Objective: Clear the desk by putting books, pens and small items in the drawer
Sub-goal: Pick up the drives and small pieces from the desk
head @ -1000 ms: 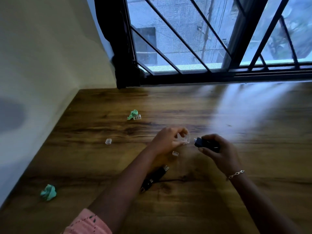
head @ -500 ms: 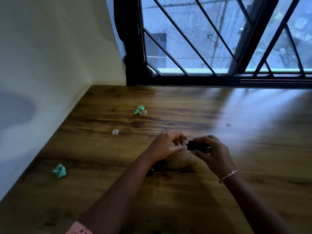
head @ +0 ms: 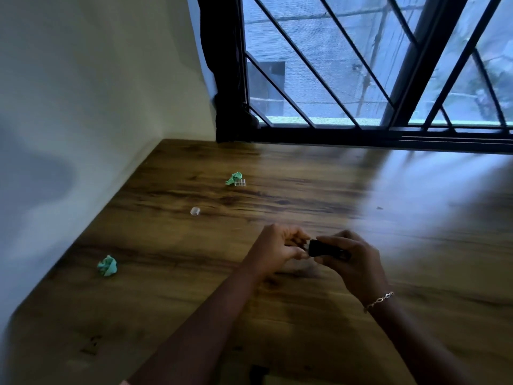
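Small black item (head: 326, 249) was held centre frame over wooden desk (head: 305, 315). Green paper wad (head: 107, 265) and clear cap (head: 195, 211) were noted left, barred window (head: 361, 65) upper right. Right hand (head: 358, 262) was clamped round the item; its end was pinched by left hand (head: 277, 250).

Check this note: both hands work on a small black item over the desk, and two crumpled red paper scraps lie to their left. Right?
Wrong on colour: the head view shows the near scrap and far scrap green, not red. The left hand and right hand do work on the small black item over the desk.
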Action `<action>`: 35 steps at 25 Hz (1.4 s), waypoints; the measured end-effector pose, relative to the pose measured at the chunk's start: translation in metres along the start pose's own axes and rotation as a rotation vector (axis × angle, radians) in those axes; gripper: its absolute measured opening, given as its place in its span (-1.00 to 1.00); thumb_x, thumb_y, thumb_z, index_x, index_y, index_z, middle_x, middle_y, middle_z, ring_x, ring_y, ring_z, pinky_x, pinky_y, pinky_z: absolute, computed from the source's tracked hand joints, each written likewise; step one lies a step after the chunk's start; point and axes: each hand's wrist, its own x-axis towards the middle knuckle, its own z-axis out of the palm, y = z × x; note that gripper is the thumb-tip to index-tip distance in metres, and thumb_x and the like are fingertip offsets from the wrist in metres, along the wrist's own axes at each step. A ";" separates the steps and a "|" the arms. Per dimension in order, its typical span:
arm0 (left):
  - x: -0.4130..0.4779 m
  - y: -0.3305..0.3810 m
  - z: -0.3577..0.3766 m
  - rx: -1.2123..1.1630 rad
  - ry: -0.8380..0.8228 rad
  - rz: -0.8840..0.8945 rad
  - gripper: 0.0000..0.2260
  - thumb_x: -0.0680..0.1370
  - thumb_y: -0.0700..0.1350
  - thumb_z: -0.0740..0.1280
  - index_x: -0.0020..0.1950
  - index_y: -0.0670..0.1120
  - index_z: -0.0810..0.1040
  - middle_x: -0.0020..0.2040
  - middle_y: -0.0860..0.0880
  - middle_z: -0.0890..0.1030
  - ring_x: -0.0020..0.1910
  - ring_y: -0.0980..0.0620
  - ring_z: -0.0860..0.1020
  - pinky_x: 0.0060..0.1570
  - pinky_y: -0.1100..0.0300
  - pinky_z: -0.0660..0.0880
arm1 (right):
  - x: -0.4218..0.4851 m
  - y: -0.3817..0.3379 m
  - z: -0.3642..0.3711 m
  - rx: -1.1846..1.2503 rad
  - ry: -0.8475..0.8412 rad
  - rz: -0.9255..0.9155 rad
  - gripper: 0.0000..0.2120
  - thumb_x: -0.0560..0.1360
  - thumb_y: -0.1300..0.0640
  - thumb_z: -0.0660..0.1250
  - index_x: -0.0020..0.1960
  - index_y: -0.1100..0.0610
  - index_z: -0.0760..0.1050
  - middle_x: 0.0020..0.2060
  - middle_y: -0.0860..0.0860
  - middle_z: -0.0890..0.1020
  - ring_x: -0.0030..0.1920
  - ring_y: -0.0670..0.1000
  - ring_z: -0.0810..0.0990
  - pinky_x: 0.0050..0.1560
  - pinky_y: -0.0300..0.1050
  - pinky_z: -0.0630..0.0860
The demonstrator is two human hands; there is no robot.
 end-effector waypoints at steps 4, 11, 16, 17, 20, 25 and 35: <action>-0.006 0.001 0.001 -0.071 0.028 -0.028 -0.76 0.37 -0.39 0.43 0.00 -0.22 0.62 -0.08 -0.16 0.66 -0.09 -0.02 0.64 0.01 0.13 0.59 | 0.000 -0.002 0.000 0.014 -0.024 -0.041 -0.64 0.24 0.27 0.53 0.02 0.07 0.61 -0.21 -0.11 0.53 -0.18 -0.08 0.53 -0.14 -0.28 0.48; -0.024 0.001 -0.022 -0.318 0.044 -0.119 -0.73 0.43 -0.36 0.39 -0.02 -0.01 0.54 -0.11 0.01 0.61 -0.17 0.19 0.63 -0.15 0.32 0.56 | 0.018 -0.018 0.009 0.070 -0.168 -0.162 -0.67 0.32 0.29 0.47 0.07 0.13 0.57 -0.11 -0.13 0.55 -0.11 -0.24 0.51 -0.07 -0.55 0.43; -0.033 -0.008 -0.036 -0.607 0.198 -0.335 -0.79 0.46 -0.37 0.35 0.05 -0.17 0.54 0.04 -0.16 0.58 -0.03 -0.05 0.62 -0.13 0.18 0.62 | 0.040 -0.032 0.020 0.078 -0.282 -0.204 -0.67 0.38 0.21 0.43 0.13 0.13 0.52 -0.05 -0.11 0.57 -0.05 -0.14 0.57 -0.06 -0.35 0.52; -0.033 -0.012 -0.041 -0.597 0.268 -0.381 -0.80 0.45 -0.38 0.35 0.02 -0.16 0.54 0.05 -0.17 0.57 -0.01 -0.05 0.61 -0.15 0.19 0.62 | 0.048 -0.035 0.021 0.110 -0.286 -0.174 -0.71 0.40 0.19 0.40 0.12 0.13 0.52 -0.08 -0.11 0.57 -0.07 -0.14 0.57 -0.09 -0.37 0.53; -0.032 -0.027 -0.059 -0.599 0.488 -0.486 -0.80 0.45 -0.38 0.35 -0.05 -0.10 0.55 0.06 -0.19 0.57 0.02 -0.08 0.59 -0.08 0.13 0.61 | 0.085 -0.036 0.037 0.071 -0.208 -0.106 -0.83 0.46 0.15 0.36 0.03 0.18 0.57 -0.15 -0.01 0.63 -0.15 -0.04 0.60 -0.13 -0.25 0.55; -0.024 -0.052 -0.082 -0.702 0.657 -0.584 -0.76 0.48 -0.39 0.31 0.13 -0.24 0.51 0.11 -0.21 0.55 -0.06 -0.06 0.61 -0.26 0.27 0.61 | 0.160 -0.027 0.093 -0.058 -0.201 0.041 -0.86 0.47 0.18 0.35 -0.04 0.23 0.61 -0.16 0.18 0.66 -0.11 0.17 0.61 -0.04 0.11 0.56; -0.005 -0.079 -0.099 -0.801 0.698 -0.602 -0.84 0.49 -0.38 0.31 0.03 -0.20 0.52 0.04 -0.18 0.56 -0.16 -0.06 0.63 -0.27 0.23 0.62 | 0.245 -0.028 0.183 -0.143 -0.307 0.180 -0.89 0.33 0.13 0.48 -0.17 0.13 0.61 -0.11 0.16 0.65 -0.07 0.18 0.61 -0.02 0.06 0.57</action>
